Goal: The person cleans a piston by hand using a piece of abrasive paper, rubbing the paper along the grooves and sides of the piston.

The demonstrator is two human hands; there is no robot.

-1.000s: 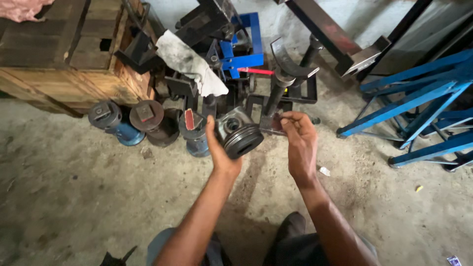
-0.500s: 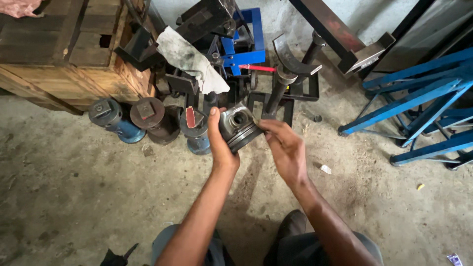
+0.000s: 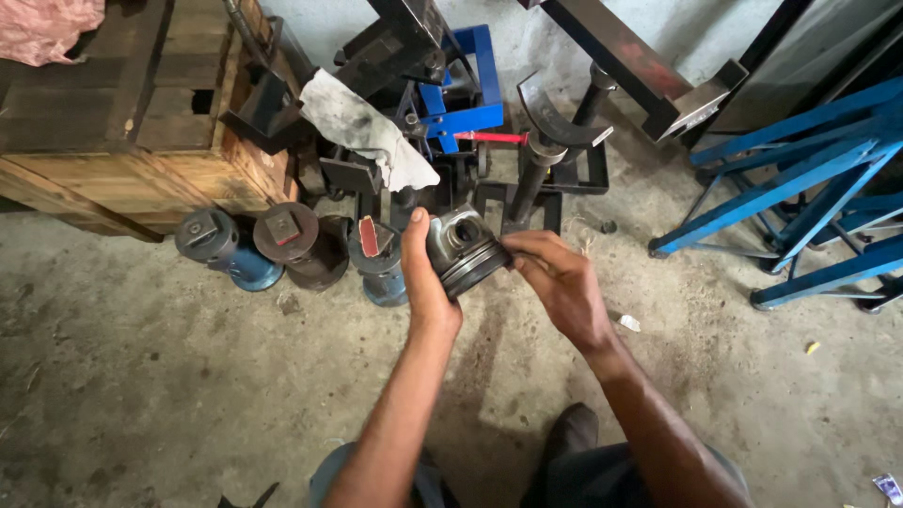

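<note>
In the head view, the left hand [image 3: 425,282] grips a grey metal piston [image 3: 463,249] from its left side, above the concrete floor [image 3: 141,376]. The right hand [image 3: 560,282] closes its fingertips on the piston's right edge. Three cylindrical jacks [image 3: 282,246] stand just left, before a wooden crate [image 3: 122,141].

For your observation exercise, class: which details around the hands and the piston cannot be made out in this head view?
- Far side of the piston: hidden by the left hand.
- Right hand fingertips: whether they touch the ring grooves is too small to tell.
- Part under the white rag: covered.
- Blue stands: cut off by the right edge.
</note>
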